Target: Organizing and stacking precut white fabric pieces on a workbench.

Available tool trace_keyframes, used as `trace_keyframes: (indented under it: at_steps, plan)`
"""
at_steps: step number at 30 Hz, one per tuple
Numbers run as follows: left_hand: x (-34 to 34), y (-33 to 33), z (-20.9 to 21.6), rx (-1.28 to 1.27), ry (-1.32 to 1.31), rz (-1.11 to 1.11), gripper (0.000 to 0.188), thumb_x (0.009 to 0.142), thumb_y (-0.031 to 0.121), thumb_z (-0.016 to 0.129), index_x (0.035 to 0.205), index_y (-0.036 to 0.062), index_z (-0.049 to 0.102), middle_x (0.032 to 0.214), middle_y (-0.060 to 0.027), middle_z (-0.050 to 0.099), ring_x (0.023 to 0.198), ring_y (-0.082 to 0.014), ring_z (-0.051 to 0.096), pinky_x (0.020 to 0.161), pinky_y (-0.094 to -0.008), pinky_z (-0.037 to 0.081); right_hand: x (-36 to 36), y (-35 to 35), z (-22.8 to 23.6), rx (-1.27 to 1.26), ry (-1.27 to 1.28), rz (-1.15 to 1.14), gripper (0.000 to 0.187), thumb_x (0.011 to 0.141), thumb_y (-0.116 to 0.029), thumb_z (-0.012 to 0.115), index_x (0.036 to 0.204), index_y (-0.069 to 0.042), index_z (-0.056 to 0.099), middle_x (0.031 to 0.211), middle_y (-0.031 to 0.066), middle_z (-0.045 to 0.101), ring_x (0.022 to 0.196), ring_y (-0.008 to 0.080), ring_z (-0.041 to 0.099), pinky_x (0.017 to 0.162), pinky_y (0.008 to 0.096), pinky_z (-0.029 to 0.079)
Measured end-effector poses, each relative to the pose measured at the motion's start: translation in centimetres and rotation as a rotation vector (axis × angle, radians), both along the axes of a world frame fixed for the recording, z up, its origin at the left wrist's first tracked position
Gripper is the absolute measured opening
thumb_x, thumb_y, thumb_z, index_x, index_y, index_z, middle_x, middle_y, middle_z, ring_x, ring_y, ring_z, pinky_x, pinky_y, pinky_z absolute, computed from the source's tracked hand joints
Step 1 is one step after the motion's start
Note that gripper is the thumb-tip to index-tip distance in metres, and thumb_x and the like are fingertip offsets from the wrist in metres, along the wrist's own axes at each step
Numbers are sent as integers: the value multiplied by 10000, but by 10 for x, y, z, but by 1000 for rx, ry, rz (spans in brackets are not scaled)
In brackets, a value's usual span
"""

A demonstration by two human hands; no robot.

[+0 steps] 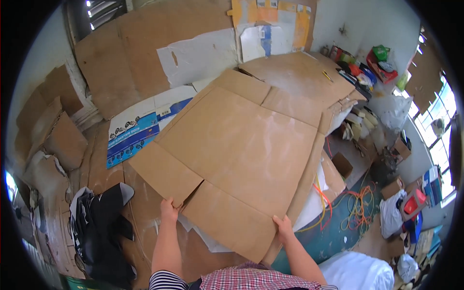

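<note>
A large, flattened cardboard box (237,142) spreads out in front of me, its flaps unfolded and crease lines running across it. My left hand (169,210) pinches the near flap beside a slit between two flaps. Over on the right, my right hand (284,227) grips the sheet's near right edge, thumb on top and fingers hidden underneath. The sheet's far end lies over a cardboard-covered surface (295,72). White sheets show partly beneath its near and right edges.
Dark clothing (101,227) lies at the left. A blue and white printed carton (133,133) lies flat behind it. Orange and yellow cords (357,205) coil on the green floor at right, near a white bundle (357,270). A yellow cutter (327,75) rests at the far right.
</note>
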State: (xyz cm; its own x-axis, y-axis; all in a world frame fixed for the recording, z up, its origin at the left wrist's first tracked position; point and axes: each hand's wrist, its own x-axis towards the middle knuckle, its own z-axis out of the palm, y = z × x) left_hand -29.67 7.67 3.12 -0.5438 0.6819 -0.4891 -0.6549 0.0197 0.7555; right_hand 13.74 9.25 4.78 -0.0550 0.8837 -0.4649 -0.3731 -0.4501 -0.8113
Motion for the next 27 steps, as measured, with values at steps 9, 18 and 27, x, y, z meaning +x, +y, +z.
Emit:
trace_keyframes:
  at_steps: [9, 18, 27]
  plan:
    - [28, -11, -22, -537, 58, 10, 156, 811, 122, 544, 964, 94, 557, 879, -18, 587, 665, -146, 520, 577, -337, 444, 22, -3, 5, 139, -376, -51, 250, 850, -98, 564, 1070, 12, 523, 993, 70, 616, 884, 150, 580, 782, 301, 470]
    - [-30, -20, -39, -411, 59, 193, 240, 781, 54, 504, 1016, 28, 546, 930, -74, 588, 779, -231, 571, 646, -373, 476, 13, -14, -12, 116, -1011, 264, 329, 744, -281, 690, 869, 10, 602, 725, 95, 623, 644, 190, 583, 634, 329, 488]
    - [-42, -9, -57, -201, -231, -77, 386, 845, 239, 477, 1210, 116, 477, 1242, -88, 498, 1121, -306, 485, 855, -580, 422, 0, 6, -34, -90, -525, -288, 539, 748, -293, 705, 1140, 7, 489, 956, 147, 610, 790, 217, 604, 672, 356, 504]
